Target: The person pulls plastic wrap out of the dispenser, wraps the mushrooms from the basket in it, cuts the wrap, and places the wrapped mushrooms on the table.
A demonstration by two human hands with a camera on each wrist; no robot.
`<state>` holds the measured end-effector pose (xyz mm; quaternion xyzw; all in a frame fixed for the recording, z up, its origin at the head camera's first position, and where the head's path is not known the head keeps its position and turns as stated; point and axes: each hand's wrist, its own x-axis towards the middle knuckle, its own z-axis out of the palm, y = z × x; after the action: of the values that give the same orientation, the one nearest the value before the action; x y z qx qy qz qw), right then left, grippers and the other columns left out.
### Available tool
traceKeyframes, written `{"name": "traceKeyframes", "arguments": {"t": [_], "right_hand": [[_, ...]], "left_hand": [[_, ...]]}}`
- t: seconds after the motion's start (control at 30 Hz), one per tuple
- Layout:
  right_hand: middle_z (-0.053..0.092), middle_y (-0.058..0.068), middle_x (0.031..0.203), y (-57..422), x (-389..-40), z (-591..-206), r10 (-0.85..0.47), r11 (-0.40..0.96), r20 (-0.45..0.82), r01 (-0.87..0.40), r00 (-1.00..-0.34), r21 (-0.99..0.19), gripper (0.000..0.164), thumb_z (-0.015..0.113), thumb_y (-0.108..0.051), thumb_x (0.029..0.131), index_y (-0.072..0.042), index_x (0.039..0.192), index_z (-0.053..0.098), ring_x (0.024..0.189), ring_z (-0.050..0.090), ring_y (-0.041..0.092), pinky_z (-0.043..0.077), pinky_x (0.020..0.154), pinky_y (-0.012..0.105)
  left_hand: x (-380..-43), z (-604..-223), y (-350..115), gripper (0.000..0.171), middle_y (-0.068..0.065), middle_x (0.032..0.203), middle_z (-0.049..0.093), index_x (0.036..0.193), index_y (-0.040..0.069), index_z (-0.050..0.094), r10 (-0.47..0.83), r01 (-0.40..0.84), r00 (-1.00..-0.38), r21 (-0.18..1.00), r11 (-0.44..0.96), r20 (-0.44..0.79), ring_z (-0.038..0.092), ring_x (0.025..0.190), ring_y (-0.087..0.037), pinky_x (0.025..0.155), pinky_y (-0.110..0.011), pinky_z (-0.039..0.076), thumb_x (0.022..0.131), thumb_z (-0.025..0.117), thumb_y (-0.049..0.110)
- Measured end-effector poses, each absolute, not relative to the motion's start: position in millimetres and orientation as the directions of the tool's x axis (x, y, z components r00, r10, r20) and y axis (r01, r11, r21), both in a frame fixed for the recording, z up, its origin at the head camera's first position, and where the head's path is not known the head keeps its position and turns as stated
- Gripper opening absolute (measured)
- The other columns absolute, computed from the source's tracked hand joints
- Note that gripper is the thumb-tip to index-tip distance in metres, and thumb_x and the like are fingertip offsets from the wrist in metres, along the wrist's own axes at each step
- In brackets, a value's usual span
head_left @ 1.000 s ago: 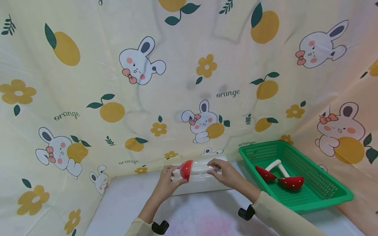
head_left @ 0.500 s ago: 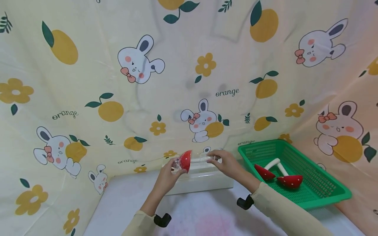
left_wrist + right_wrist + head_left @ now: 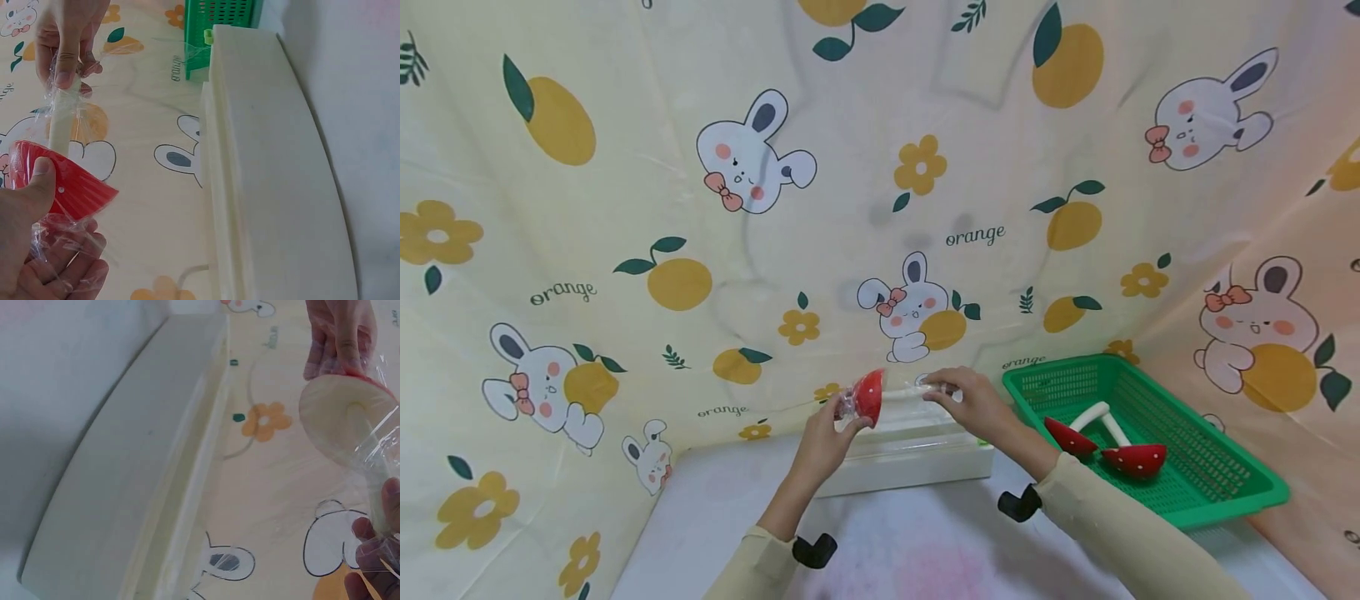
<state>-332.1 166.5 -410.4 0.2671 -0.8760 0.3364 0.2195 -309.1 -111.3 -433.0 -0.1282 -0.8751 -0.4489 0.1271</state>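
A toy mushroom with a red, white-dotted cap and a white stem is held up sideways in clear plastic film. My left hand grips the cap, thumb on its red side, with crumpled film among the fingers in the left wrist view. At the far end of the stem, my right hand pinches the stem tip and the film gathered around it. Below and behind them stands a long white cling film dispenser. The pale underside of the cap shows in the right wrist view.
On the right a green plastic basket holds two more red-capped mushrooms. Behind the white table hangs a cloth printed with rabbits and oranges. A small green piece sits at the dispenser's end.
Both hands have risen with the wrapped mushroom, up and away from the dispenser's top. More of the dispenser shows beneath it now. The basket stays where it was.
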Motion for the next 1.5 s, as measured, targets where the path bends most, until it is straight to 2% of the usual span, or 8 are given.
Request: {"name": "traceKeyframes", "arguments": {"t": [0.1,0.27,0.4,0.53,0.77,1.03,1.27,1.5], "right_hand": [[0.071,-0.008,0.105,166.0,-332.5,-406.6,-0.315,0.646,0.554,-0.602,-0.77,-0.469,0.028,0.075,-0.029,0.09,-0.023,0.117,0.073,0.088,0.06,0.01,0.057,0.078,0.034],[0.071,-0.008,0.105,166.1,-332.2,-401.7,-0.312,0.649,0.556,-0.6,-0.77,-0.467,0.027,0.075,-0.03,0.091,-0.024,0.117,0.073,0.087,0.059,0.011,0.057,0.076,0.036],[0.069,-0.011,0.096,165.9,-331.1,-399.4,-0.297,0.678,0.546,-0.576,-0.783,-0.457,0.028,0.075,-0.034,0.091,-0.025,0.117,0.074,0.082,0.057,0.011,0.053,0.067,0.029],[0.066,-0.013,0.087,165.5,-328.4,-398.4,-0.294,0.697,0.515,-0.55,-0.805,-0.46,0.029,0.074,-0.038,0.091,-0.025,0.116,0.075,0.078,0.056,0.012,0.051,0.062,0.027],[0.064,-0.013,0.084,166.5,-318.8,-408.0,-0.348,0.694,0.453,-0.55,-0.821,-0.464,0.034,0.073,-0.041,0.091,-0.027,0.122,0.071,0.079,0.056,0.012,0.052,0.061,0.025],[0.067,-0.014,0.102,165.1,-303.4,-431.7,-0.409,0.667,0.393,-0.563,-0.824,-0.488,0.029,0.072,-0.038,0.092,-0.029,0.12,0.07,0.083,0.057,0.009,0.053,0.067,0.022],[0.063,-0.016,0.105,166.8,-291.6,-455.5,-0.469,0.618,0.332,-0.573,-0.818,-0.539,0.035,0.073,-0.046,0.089,-0.029,0.119,0.067,0.088,0.058,0.014,0.053,0.07,0.023],[0.064,-0.015,0.111,169.6,-281.4,-476.4,-0.51,0.565,0.318,-0.59,-0.799,-0.577,0.019,0.065,-0.028,0.099,-0.026,0.118,0.067,0.09,0.056,0.006,0.055,0.081,0.031]], "left_hand": [[-310.1,-430.7,-111.7,0.065,-0.007,0.133,0.064,0.14,0.014,0.053,0.107,0.338,-0.935,0.756,0.56,0.339,0.058,0.124,-0.028,0.103,-0.052,0.046,0.086,0.076,0.042],[-310.0,-425.7,-111.1,0.067,-0.007,0.133,0.064,0.141,0.014,0.052,0.101,0.335,-0.936,0.771,0.541,0.336,0.059,0.124,-0.028,0.104,-0.051,0.046,0.085,0.076,0.042],[-307.8,-423.8,-111.1,0.072,-0.008,0.135,0.062,0.144,0.012,0.05,0.098,0.326,-0.941,0.792,0.516,0.324,0.059,0.125,-0.028,0.104,-0.048,0.047,0.085,0.076,0.043],[-303.8,-425.4,-113.1,0.079,-0.009,0.136,0.061,0.148,0.013,0.046,0.096,0.3,-0.952,0.816,0.494,0.292,0.059,0.123,-0.028,0.1,-0.044,0.051,0.084,0.075,0.048],[-289.0,-435.9,-118.6,0.082,-0.009,0.138,0.058,0.146,0.014,0.046,0.104,0.233,-0.972,0.836,0.497,0.209,0.056,0.125,-0.029,0.099,-0.047,0.051,0.083,0.071,0.06],[-278.0,-457.9,-125.6,0.076,-0.007,0.135,0.059,0.147,0.03,0.039,0.155,0.216,-0.975,0.828,0.517,0.158,0.057,0.121,-0.029,0.088,-0.046,0.057,0.085,0.066,0.065],[-264.6,-475.1,-131.8,0.078,-0.012,0.131,0.061,0.146,0.024,0.04,0.174,0.189,-0.979,0.809,0.557,0.109,0.057,0.119,-0.032,0.09,-0.054,0.053,0.085,0.067,0.064],[-254.7,-494.3,-133.3,0.07,-0.011,0.129,0.062,0.14,0.03,0.043,0.208,0.203,-0.972,0.826,0.526,0.106,0.057,0.121,-0.035,0.093,-0.061,0.049,0.083,0.077,0.053]]}}
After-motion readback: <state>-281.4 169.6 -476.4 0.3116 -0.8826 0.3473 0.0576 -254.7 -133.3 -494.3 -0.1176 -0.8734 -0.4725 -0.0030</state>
